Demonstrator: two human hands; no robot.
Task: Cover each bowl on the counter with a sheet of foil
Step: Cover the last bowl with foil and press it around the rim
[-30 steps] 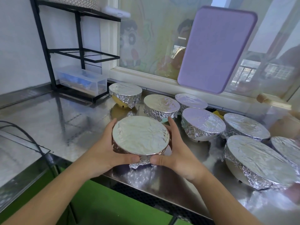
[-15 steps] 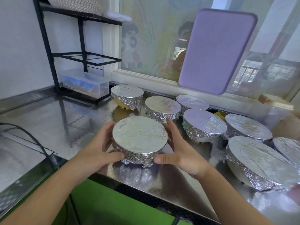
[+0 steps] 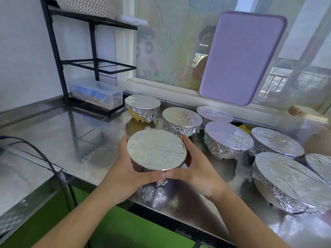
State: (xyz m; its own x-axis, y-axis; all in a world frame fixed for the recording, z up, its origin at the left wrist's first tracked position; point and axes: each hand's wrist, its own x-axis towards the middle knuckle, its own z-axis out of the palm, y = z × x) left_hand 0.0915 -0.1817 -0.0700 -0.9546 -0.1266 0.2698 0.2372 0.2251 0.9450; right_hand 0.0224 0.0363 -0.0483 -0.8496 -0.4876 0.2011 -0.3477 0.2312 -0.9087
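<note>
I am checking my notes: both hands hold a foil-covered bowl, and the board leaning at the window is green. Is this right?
Only the colour is wrong. In the head view both hands, left and right, do hold the foil-covered bowl, but the board at the window is purple.

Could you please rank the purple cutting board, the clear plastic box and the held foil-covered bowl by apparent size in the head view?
1. purple cutting board
2. held foil-covered bowl, though nearness inflates it
3. clear plastic box, farther away, so unsure
</note>
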